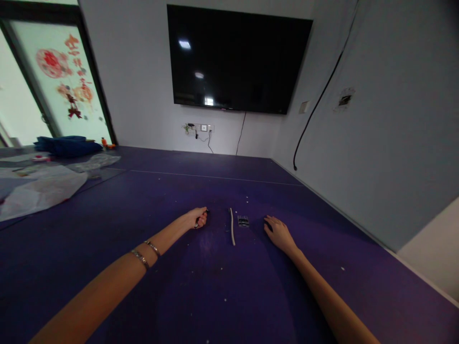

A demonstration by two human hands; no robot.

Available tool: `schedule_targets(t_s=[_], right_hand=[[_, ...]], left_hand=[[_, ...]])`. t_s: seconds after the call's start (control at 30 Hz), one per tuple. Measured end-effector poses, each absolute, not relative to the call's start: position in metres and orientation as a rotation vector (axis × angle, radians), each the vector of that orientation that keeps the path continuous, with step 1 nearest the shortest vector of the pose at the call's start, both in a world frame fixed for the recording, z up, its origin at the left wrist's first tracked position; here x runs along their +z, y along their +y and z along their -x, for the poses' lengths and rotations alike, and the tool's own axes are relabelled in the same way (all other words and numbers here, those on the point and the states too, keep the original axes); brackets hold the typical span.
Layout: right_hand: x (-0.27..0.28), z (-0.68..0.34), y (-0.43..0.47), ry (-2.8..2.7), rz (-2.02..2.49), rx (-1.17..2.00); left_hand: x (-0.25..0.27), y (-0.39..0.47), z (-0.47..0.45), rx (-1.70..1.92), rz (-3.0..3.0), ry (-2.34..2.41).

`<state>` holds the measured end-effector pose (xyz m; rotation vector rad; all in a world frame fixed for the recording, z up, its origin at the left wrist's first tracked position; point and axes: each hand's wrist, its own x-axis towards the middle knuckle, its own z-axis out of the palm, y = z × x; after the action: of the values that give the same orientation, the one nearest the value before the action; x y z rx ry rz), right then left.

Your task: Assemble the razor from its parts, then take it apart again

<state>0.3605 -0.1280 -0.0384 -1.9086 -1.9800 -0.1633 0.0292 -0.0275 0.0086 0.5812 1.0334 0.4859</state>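
My left hand (195, 218) is closed around a small dark object (207, 211). Only its black tip and a bit below the fingers show, so its kind is hidden. To the right of that fist, a short whitish cable-like strip (232, 228) lies lengthwise on the purple surface. Beside the strip sits a small flat piece, clear and black (243, 221), too small to make out. My right hand (280, 232) rests palm down on the surface, right of this piece and apart from it. Its fingers are extended, with a dark gap or shadow by the thumb.
Small white specks dot the purple surface (222, 306). Crumpled clear plastic sheets (50, 187) and a dark blue cloth bundle (66, 145) lie far left. A television (240, 62) hangs ahead above sockets (204, 128). A black cable (324, 91) dangles along the right wall.
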Motion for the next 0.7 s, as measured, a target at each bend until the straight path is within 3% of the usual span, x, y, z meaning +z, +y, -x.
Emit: schedule_targets(t_s=[0.7], right_hand=[[-0.039, -0.3608, -0.1273, -1.965, 1.915, -0.141]], left_hand=[[0.0006, -0.0232, -0.0261, 0.498, -0.662, 1.049]])
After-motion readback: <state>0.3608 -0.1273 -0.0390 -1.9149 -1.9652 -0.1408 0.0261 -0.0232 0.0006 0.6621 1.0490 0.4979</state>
